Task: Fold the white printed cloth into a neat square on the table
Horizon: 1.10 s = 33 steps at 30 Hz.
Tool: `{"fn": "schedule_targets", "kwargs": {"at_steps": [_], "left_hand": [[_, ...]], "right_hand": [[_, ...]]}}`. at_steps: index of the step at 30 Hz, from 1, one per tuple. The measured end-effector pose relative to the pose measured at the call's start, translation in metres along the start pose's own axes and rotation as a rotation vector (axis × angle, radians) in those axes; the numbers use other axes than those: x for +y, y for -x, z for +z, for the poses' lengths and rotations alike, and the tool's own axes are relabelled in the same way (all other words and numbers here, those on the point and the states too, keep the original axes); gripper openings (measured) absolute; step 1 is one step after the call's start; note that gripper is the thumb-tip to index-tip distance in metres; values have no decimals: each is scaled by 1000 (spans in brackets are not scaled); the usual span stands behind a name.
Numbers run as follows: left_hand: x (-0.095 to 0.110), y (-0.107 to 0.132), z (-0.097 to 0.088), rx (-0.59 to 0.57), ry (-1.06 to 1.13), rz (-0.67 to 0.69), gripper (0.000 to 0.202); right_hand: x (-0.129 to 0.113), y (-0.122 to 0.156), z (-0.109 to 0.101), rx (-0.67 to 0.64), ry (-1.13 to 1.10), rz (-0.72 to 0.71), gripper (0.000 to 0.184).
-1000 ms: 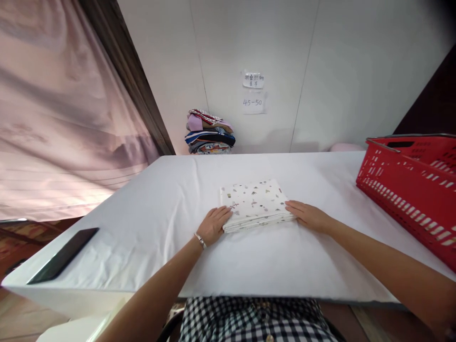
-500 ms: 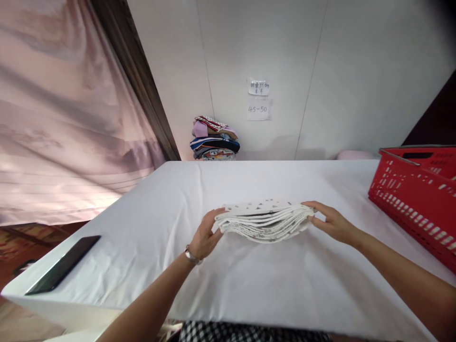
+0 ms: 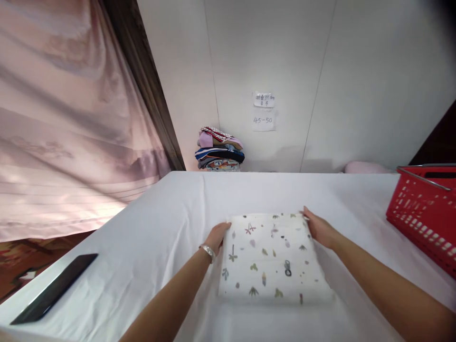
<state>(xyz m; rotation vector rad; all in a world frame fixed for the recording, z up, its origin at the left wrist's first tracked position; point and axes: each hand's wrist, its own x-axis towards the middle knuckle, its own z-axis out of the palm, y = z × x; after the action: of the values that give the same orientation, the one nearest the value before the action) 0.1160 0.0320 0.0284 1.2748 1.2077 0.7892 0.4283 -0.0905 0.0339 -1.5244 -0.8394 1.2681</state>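
A folded white cloth [image 3: 267, 259] with a small plant print lies in front of me on the white-covered table, its broad printed face showing. My left hand [image 3: 218, 237] grips its far left corner, thumb on top and fingers beneath the edge. At the far right corner, my right hand [image 3: 318, 229] is closed on the cloth in the same way. The near edge of the cloth looks slightly blurred. A silvery bracelet [image 3: 208, 252] circles my left wrist.
A red plastic basket [image 3: 423, 213] stands at the table's right side. On the left edge lies a flat black object [image 3: 53, 287]. A pile of folded clothes [image 3: 220, 149] sits beyond the far edge, against the wall. A pink curtain [image 3: 71, 123] hangs at left.
The folded cloth has tipped from showing its layered edge to lying with its printed face up. Both hands keep hold at its corners. The view has shifted slightly.
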Motion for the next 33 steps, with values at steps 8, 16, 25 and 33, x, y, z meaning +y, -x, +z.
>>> {"fn": "schedule_targets", "kwargs": {"at_steps": [8,16,25,33], "left_hand": [[-27,-43,6,78,-246,-15,49],[-33,-44,7,126,-427,103,36],[-36,-36,5,216,-627,259,46],[-51,-53,-1,21,-454,578,26]], "right_hand": [[40,-32,0,137,312,-29,71],[36,-36,11,326,504,-82,55],[30,-32,-4,258,855,-421,35],[17,-34,-15,88,959,-385,22]]}}
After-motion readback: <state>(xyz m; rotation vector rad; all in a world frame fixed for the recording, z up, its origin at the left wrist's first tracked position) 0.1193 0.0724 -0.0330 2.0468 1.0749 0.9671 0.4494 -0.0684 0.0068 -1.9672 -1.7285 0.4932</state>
